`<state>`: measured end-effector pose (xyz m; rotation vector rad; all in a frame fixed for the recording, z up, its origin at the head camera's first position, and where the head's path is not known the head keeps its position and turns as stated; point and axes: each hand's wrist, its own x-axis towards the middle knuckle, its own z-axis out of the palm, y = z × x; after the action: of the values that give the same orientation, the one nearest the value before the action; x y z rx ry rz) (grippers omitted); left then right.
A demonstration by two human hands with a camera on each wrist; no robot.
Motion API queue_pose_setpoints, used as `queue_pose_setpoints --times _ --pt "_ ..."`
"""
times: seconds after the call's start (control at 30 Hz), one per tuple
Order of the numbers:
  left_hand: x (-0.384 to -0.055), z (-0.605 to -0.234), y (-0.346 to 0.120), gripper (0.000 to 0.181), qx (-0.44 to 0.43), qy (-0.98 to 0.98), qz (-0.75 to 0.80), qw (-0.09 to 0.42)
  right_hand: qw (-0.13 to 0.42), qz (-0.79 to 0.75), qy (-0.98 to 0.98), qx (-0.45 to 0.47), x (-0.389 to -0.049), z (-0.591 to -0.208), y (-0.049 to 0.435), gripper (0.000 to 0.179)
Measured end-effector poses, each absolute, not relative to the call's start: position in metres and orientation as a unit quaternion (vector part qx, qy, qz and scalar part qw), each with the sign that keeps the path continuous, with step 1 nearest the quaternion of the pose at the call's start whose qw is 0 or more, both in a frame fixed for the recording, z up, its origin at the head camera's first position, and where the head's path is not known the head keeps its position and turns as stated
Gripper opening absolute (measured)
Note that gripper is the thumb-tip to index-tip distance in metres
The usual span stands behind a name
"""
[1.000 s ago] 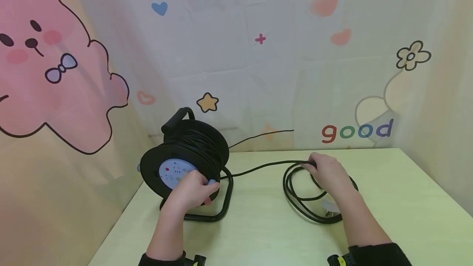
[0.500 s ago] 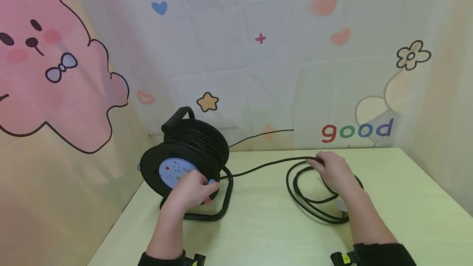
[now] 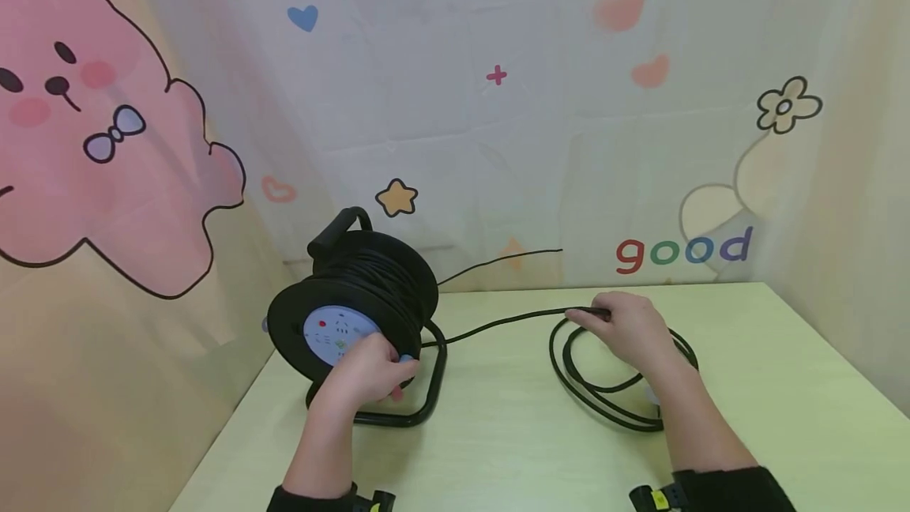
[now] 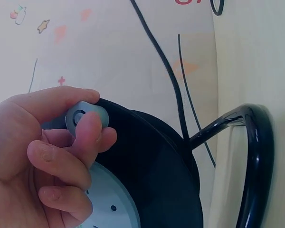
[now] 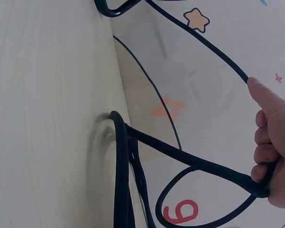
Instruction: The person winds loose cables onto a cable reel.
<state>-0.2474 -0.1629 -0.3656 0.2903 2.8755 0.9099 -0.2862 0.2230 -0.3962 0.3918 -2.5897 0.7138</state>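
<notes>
A black cable reel [image 3: 287,322] stands on its tubular frame at the left of the table, cord wound round its drum. Its face carries a pale blue socket panel [image 3: 334,332]. My left hand [image 3: 366,374] pinches the grey-blue knob [image 4: 96,110] near the rim of the reel between thumb and forefinger; the other fingers curl loosely. Out from the reel runs the black cable [image 3: 526,315] to my right hand [image 3: 633,326], whose fingers wrap around it, thumb laid along it. Under that hand lie loose loops of cable [image 3: 551,346]. A white plug [image 3: 652,396] is mostly hidden behind the right forearm.
The reel's black tube frame [image 3: 434,389] juts out on its right side. Its carrying handle [image 3: 334,231] sticks up on top. A pale green table [image 3: 512,449] reaches back to a printed curtain [image 3: 490,156]. The thin black line on the curtain lies behind the cable.
My right hand moved a little right, lifting the cable, then came back left and the cable sank slightly. The loose loops shifted slightly right. My left hand and the knob dipped slightly.
</notes>
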Motion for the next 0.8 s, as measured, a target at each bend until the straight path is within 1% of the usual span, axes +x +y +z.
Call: queue_pose_setpoints --times 0.27,0.57,0.8 --pt "-0.252 -0.376 -0.168 0.045 0.098 0.951 0.28 0.085 0.209 0.258 -0.931 0.149 -0.28 -0.389 0.203 0.044" --pt "-0.256 -0.39 -0.178 0.047 0.115 0.951 0.259 0.12 0.212 0.269 -0.924 0.171 -0.278 -0.388 0.18 0.04" --pt "-0.259 -0.397 -0.19 0.04 0.095 0.95 0.256 0.15 0.215 0.301 -0.909 0.193 -0.281 -0.386 0.157 0.039"
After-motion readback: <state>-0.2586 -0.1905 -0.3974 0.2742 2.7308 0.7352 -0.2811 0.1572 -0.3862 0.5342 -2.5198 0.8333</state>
